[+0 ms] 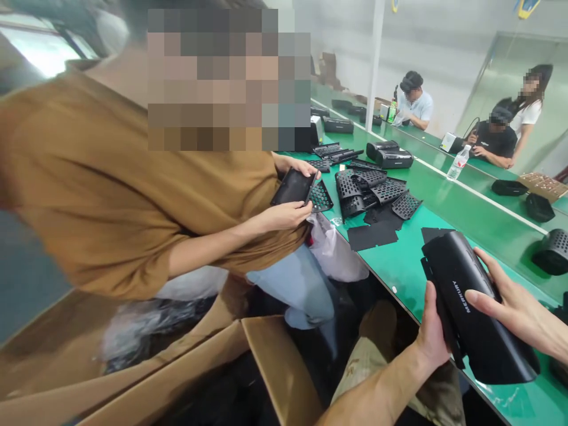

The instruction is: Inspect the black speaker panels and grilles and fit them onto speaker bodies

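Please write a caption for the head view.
Left hand and right hand hold a black speaker above a green workbench.

A black curved plastic casing with small white lettering on its face is sitting tilted, its open edge showing, between the left hand and right hand.

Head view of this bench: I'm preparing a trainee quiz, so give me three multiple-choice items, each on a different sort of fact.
1. Where is the black housing? A on the floor; B between the left hand and right hand; C on a shelf.
2. What colour is the bench top? A green; B white; C red.
3. The flaps of the cardboard box are: A taped shut; B torn off; C open.

1 B: both hands hold it above the bench.
2 A: green surface shows beneath the housing.
3 C: the flaps stand apart, showing a dark inside.
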A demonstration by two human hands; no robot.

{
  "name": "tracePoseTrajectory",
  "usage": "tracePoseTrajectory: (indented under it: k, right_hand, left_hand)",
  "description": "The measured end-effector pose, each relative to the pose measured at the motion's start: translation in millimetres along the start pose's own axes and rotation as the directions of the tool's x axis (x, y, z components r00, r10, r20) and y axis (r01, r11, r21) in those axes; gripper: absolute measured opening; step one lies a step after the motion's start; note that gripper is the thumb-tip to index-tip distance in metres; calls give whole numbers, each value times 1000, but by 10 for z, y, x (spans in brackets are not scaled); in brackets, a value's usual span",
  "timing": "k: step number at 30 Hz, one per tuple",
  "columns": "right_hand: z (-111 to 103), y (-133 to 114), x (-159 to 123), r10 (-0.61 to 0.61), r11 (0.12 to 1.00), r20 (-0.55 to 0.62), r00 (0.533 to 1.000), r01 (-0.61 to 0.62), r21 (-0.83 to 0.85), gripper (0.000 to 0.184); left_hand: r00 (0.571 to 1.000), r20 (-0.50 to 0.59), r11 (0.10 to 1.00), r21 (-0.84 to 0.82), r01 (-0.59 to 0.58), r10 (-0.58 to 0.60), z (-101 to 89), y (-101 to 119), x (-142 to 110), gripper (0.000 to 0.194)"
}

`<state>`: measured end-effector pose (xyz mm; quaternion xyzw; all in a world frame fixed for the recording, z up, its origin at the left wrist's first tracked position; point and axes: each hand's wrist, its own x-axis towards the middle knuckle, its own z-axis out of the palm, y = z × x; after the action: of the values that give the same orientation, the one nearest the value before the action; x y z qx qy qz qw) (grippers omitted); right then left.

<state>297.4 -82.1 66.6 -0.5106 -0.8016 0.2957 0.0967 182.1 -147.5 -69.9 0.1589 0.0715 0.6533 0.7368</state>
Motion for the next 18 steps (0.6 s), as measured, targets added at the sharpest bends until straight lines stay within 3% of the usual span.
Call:
tracePoseTrajectory:
  k: [6, 15, 18]
  right_hand:
    - [20, -36, 59, -49, 990, -30, 998, 44, -134, 104]
    - [158, -152, 136, -47, 967, 26, 999, 52, -249, 111]
    - [92, -139, 240, -56, 971, 76, 996, 72, -229, 115]
  left_hand:
    - [998, -53, 999, 7, -45, 46, -79, -37, 37, 114]
    - [988, -115, 993, -32, -112, 107, -63, 52, 48, 113]
    - [982, -159, 989, -87, -121, 106, -40, 71, 78, 107]
